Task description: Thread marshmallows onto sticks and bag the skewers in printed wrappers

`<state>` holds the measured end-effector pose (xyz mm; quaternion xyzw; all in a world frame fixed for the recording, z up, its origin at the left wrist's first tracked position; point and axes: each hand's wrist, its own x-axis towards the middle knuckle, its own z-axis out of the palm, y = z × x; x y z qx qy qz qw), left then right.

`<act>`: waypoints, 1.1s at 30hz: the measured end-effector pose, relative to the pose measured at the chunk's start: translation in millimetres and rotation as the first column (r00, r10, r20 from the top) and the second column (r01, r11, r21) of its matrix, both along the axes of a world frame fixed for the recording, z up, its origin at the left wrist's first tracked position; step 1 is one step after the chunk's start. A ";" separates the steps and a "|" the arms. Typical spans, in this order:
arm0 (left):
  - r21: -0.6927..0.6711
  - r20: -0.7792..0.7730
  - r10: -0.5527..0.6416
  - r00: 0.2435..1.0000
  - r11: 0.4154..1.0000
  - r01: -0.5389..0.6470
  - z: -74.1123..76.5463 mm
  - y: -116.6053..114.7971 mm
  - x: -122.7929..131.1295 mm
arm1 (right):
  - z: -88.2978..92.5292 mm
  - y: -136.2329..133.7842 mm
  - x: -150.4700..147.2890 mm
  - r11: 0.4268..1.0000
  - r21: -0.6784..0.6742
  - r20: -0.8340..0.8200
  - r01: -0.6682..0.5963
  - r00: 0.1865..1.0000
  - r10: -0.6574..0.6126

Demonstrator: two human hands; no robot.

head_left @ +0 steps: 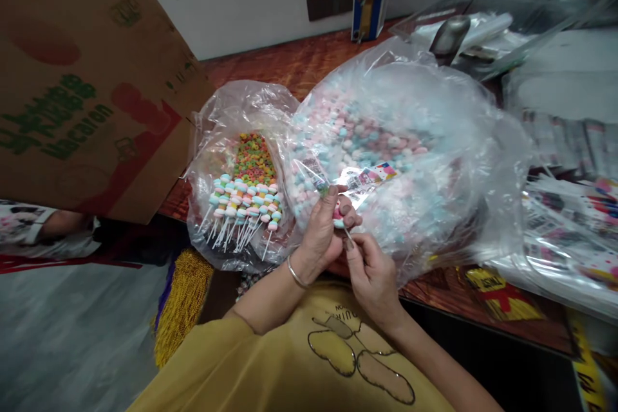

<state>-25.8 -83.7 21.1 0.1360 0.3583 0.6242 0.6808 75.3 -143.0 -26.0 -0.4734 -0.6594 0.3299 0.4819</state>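
My left hand, with a silver bangle at its wrist, has its fingers curled around a small pink-and-blue marshmallow candy, mostly hidden by the fingers. My right hand pinches a thin white stick that meets the candy from below. Behind both hands lies a large clear plastic bag full of pink, blue and white marshmallows. Printed clear wrappers rest on top of it. In a smaller clear bag to the left, finished-looking marshmallow skewers lie in front of many small colourful ring candies.
A large cardboard box leans in at the left. A blue device stands against the wall. Stacks of printed wrappers lie at the right. A yellow packet is near the table's front edge, and gold fringe hangs at the left.
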 end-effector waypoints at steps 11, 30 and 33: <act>0.018 0.066 0.012 0.998 1.000 -0.013 7.1 19.8 -28.3 | 4.8 -2.3 8.1 0.887 -0.370 -0.377 -0.277 0.917 0.128; 0.036 -0.178 -0.101 0.979 0.993 0.109 -14.3 -20.3 4.9 | -4.3 4.4 12.3 0.996 0.004 0.032 0.087 0.996 -0.087; 0.093 -0.224 -0.030 0.974 0.994 0.053 -14.1 -14.3 -3.8 | -4.3 3.5 14.6 0.995 -0.044 0.018 0.090 0.996 -0.090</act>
